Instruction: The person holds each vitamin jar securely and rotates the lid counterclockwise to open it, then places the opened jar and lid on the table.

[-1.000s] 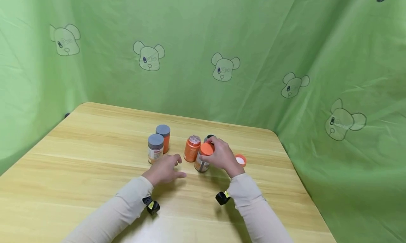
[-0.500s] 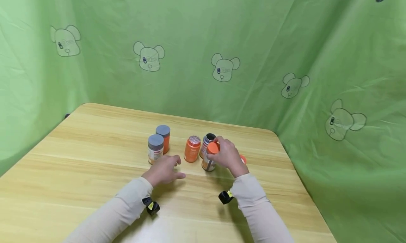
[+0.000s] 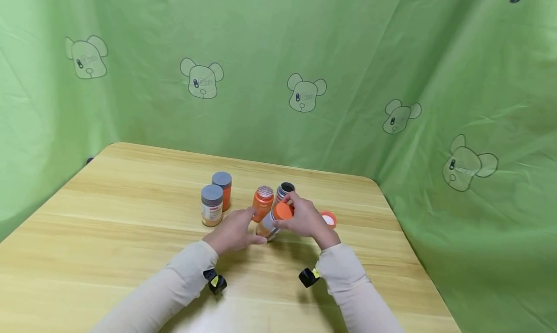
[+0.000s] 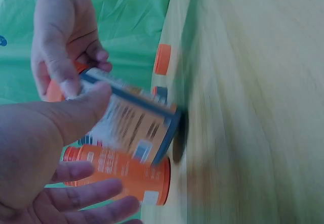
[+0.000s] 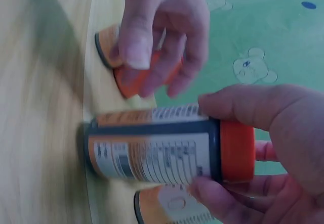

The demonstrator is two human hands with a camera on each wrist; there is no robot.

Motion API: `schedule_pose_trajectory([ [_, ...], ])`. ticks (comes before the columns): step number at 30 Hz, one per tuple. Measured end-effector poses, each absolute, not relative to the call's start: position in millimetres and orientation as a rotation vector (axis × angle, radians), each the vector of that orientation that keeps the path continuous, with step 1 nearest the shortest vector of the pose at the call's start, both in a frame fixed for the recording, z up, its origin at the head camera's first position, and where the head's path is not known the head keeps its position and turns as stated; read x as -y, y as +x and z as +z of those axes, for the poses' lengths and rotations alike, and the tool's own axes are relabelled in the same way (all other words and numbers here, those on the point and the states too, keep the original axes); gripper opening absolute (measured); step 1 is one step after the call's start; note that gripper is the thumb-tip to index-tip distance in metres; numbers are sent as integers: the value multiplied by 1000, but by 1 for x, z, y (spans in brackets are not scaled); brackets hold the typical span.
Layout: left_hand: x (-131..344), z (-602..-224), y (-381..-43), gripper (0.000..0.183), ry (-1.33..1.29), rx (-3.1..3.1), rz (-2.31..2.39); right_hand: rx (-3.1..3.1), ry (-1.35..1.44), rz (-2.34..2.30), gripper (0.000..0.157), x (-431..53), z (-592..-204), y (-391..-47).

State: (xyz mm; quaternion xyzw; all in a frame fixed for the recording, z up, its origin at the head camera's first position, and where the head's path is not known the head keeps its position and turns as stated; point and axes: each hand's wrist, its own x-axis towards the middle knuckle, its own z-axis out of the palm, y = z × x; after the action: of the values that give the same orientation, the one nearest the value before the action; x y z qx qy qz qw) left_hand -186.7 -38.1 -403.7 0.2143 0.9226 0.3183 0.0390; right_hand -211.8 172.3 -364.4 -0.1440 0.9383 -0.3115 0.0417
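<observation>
My right hand [image 3: 304, 219] grips a pill bottle [image 5: 152, 145] with a white-and-orange label around its orange cap [image 3: 284, 210] and neck. The bottle tilts, its base leaning left toward my left hand [image 3: 235, 231]. That hand reaches in with fingers spread, its thumb [image 4: 83, 110] overlapping the bottle in the left wrist view. Behind the held bottle stands an orange bottle [image 3: 263, 205] without a cap, its top sealed with printed foil. Beside it is another labelled bottle [image 3: 285, 190] with a dark open mouth, partly hidden by my right hand.
Two bottles with grey caps stand to the left: a white-labelled one [image 3: 212, 208] in front and an orange one [image 3: 227, 197] behind. An orange cap [image 3: 328, 220] lies inside up right of my right hand. A green curtain [image 3: 252, 130] hangs behind the wooden table [image 3: 130, 197].
The right hand moved the bottle right, then back left, and it has gone from upright to tilted. My left hand has shifted right, closer to the bottle.
</observation>
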Motion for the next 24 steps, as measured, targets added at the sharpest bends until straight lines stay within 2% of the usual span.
schedule_pose_trajectory([
  [12, 29, -408, -180, 103, 868, -2987, 1062, -2602, -516, -1422, 45, -165, -375, -198],
  [14, 28, -409, -179, 101, 864, -3038, 1024, -2564, -512, -1504, 42, -164, -377, -196],
  [19, 27, -408, -179, 81, 813, -3098, 935, -2616, -493, -1569, 35, -162, -381, -195],
  [24, 27, -408, -178, 76, 793, -3103, 888, -2839, -490, -1340, 31, -158, -383, -194],
])
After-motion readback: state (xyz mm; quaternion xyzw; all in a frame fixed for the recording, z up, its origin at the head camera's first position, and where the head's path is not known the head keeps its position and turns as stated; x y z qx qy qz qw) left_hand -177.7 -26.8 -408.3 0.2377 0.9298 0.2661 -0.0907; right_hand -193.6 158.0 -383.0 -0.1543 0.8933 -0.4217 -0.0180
